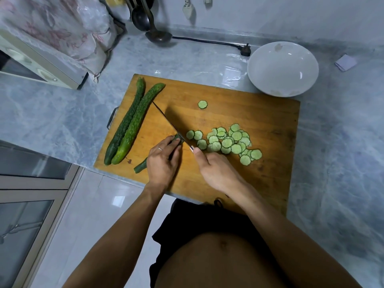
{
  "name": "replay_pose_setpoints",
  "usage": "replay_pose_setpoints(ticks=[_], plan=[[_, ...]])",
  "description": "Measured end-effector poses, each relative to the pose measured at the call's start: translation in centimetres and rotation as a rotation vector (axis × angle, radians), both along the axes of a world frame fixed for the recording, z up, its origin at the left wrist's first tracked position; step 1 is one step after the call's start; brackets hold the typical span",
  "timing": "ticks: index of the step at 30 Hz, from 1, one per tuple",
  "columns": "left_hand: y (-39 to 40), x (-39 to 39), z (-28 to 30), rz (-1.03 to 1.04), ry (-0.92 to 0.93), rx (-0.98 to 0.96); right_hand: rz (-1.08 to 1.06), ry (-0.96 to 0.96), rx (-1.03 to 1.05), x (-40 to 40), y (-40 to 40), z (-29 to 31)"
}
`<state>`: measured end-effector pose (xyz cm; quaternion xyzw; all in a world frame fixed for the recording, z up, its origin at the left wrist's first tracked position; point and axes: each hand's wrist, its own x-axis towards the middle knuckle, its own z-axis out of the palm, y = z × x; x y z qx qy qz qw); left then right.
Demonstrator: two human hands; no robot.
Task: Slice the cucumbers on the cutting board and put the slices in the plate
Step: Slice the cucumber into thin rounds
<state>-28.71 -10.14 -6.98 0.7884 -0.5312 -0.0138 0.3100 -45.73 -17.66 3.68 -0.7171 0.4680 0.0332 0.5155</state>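
Cucumber stub [178, 139], the last short piece of the one being cut, lies near the middle of the cutting board [270, 113], pinched under the curled fingers of the left hand [161, 161]. The right hand [216, 169] grips the handle of the knife [166, 119], whose blade stands edge-down directly against the stub. Principal hazard: the stub is so short that the holding fingertips sit just beside the blade; a slip or a roll of the piece could bring the edge onto them. Cut slices [230, 142] lie heaped to the right of the blade, with one stray slice [202, 104] further up the board. The plate [282, 68], beyond the board's far right corner, holds none. Two whole cucumbers [133, 123] lie along the left edge, and a trimmed end [141, 167] sits close to the near edge, where a nudge from the left wrist could send it off the board
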Motion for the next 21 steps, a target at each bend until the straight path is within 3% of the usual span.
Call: replay_pose_setpoints(ticks=[21], plan=[[-0.1,0.0,0.1,-0.041,-0.007,-0.075,0.094,0.015,-0.077,-0.5,1.3,1.7]])
